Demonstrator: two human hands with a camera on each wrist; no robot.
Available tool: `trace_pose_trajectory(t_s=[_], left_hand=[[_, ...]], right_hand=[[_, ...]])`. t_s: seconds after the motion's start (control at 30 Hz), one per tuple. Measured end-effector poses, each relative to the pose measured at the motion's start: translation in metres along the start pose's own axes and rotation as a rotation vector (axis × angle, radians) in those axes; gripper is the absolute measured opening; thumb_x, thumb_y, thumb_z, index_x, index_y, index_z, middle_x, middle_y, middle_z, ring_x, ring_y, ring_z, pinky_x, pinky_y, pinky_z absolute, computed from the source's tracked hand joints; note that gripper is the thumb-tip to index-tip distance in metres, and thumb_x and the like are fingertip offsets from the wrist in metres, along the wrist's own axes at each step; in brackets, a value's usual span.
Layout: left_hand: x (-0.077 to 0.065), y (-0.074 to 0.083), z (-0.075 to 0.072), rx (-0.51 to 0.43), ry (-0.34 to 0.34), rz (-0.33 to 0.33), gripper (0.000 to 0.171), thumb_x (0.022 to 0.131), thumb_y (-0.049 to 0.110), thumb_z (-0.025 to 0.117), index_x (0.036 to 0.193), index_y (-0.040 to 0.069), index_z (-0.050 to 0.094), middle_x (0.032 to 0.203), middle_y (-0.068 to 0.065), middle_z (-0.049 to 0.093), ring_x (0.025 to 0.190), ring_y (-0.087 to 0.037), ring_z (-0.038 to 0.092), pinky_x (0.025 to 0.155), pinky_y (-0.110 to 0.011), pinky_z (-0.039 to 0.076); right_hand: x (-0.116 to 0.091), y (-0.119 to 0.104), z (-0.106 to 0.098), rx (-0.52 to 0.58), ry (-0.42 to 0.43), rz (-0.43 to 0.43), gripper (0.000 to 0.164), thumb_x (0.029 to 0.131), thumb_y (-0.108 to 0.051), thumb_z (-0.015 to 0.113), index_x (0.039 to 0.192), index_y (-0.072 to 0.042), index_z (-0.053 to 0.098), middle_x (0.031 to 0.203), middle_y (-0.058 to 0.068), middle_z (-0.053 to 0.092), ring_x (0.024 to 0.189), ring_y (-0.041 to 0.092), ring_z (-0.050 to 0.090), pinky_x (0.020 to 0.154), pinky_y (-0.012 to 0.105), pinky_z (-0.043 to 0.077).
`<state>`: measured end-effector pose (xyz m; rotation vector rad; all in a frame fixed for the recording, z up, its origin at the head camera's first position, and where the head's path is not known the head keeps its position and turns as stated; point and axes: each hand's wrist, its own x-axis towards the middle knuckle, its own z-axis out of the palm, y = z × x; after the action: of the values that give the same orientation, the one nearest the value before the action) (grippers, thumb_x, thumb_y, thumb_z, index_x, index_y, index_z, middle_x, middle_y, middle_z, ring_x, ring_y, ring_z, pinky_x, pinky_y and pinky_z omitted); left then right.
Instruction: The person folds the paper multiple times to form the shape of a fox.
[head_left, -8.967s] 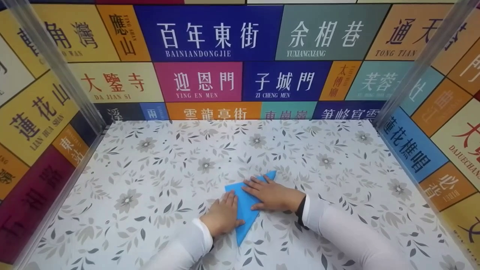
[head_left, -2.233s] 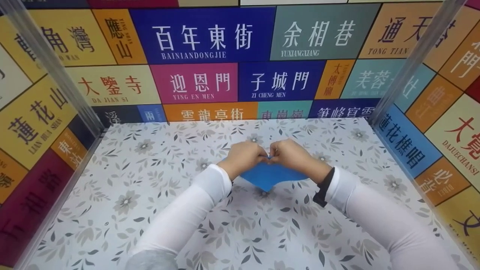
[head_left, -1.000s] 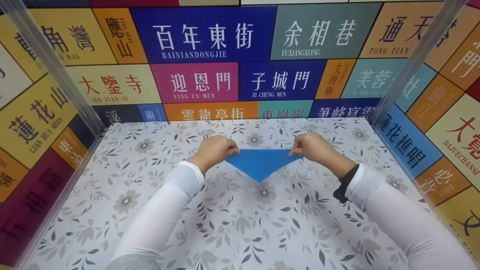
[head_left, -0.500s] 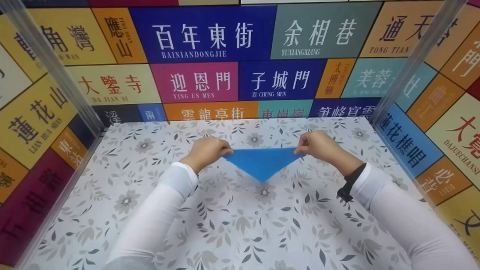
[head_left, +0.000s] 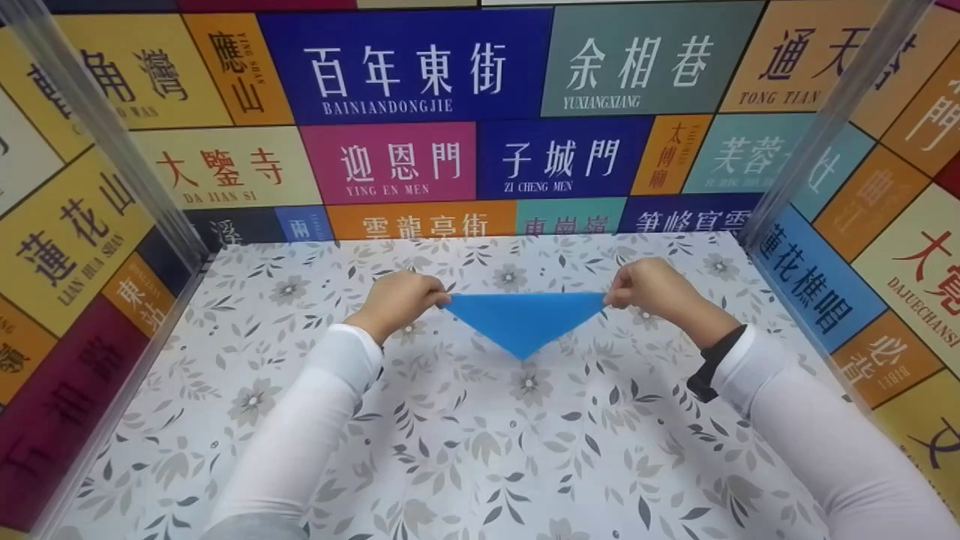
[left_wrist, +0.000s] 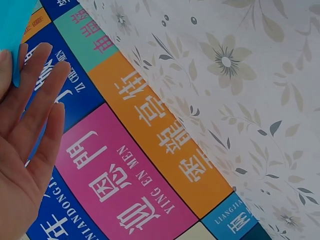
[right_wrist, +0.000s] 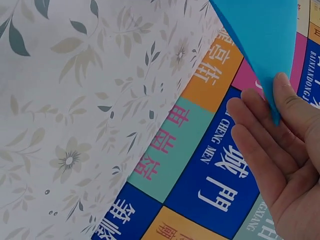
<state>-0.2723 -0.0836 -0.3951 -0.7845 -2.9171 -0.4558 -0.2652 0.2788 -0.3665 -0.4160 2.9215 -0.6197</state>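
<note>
A sheet of blue paper, folded to a triangle, is stretched between both hands, its long straight edge at the top and its point hanging down. My left hand pinches the left corner; in the left wrist view a bit of the blue paper shows at the thumb, with the other fingers extended. At the opposite corner, my right hand pinches the tip between thumb and finger. The right wrist view shows the narrow corner of the paper under the thumb.
A table with a white, leaf-and-flower-patterned cover lies under the hands. Behind it and at both sides stand panels of coloured blocks with Chinese lettering. Clear upright corner strips border the back panel. A black band circles the right wrist.
Earlier the paper lay flat under both hands on the table. It has since been lifted, and the hands have moved from its middle outward to the two corners, drawing the upper edge straight.
</note>
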Motion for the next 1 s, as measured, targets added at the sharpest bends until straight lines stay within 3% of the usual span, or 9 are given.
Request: trace_pose_trajectory(t_s=[0.53, 0.73, 0.87, 1.0], left_hand=[[-0.003, -0.010, 0.000, 0.026, 0.010, -0.014, 0.030, 0.084, 0.045, 0.054, 0.079, 0.019, 0.068, 0.068, 0.009, 0.063, 0.066, -0.010, 0.057, 0.070, -0.029, 0.046], [-0.003, -0.018, 0.001, 0.019, 0.055, 0.006, 0.033, 0.083, 0.048, 0.053, 0.076, 0.019, 0.068, 0.066, 0.009, 0.063, 0.065, -0.011, 0.058, 0.071, -0.030, 0.048], [-0.010, -0.033, 0.000, -0.101, 0.090, -0.085, 0.036, 0.085, 0.049, 0.050, 0.072, 0.019, 0.066, 0.068, 0.007, 0.064, 0.066, -0.012, 0.059, 0.068, -0.032, 0.048], [-0.012, -0.038, -0.001, -0.208, 0.071, -0.166, 0.038, 0.086, 0.050, 0.046, 0.073, 0.020, 0.066, 0.074, 0.005, 0.066, 0.071, -0.011, 0.059, 0.069, -0.032, 0.047]], right_hand=[[0.001, 0.005, -0.002, 0.086, -0.061, 0.026, 0.017, 0.082, -0.021, 0.064, 0.076, -0.006, 0.069, 0.076, 0.005, 0.068, 0.076, 0.023, 0.064, 0.067, 0.036, 0.050], [0.000, 0.007, -0.005, 0.042, -0.052, 0.008, 0.015, 0.084, -0.017, 0.061, 0.079, -0.005, 0.068, 0.078, 0.005, 0.068, 0.076, 0.021, 0.063, 0.066, 0.036, 0.049], [-0.005, 0.014, -0.010, 0.004, -0.032, 0.027, 0.015, 0.084, -0.018, 0.061, 0.079, -0.006, 0.068, 0.079, 0.005, 0.067, 0.078, 0.023, 0.063, 0.068, 0.038, 0.049], [-0.010, 0.017, -0.015, -0.022, 0.002, 0.009, 0.014, 0.084, -0.020, 0.062, 0.077, -0.008, 0.066, 0.077, 0.003, 0.066, 0.075, 0.020, 0.061, 0.067, 0.039, 0.049]])
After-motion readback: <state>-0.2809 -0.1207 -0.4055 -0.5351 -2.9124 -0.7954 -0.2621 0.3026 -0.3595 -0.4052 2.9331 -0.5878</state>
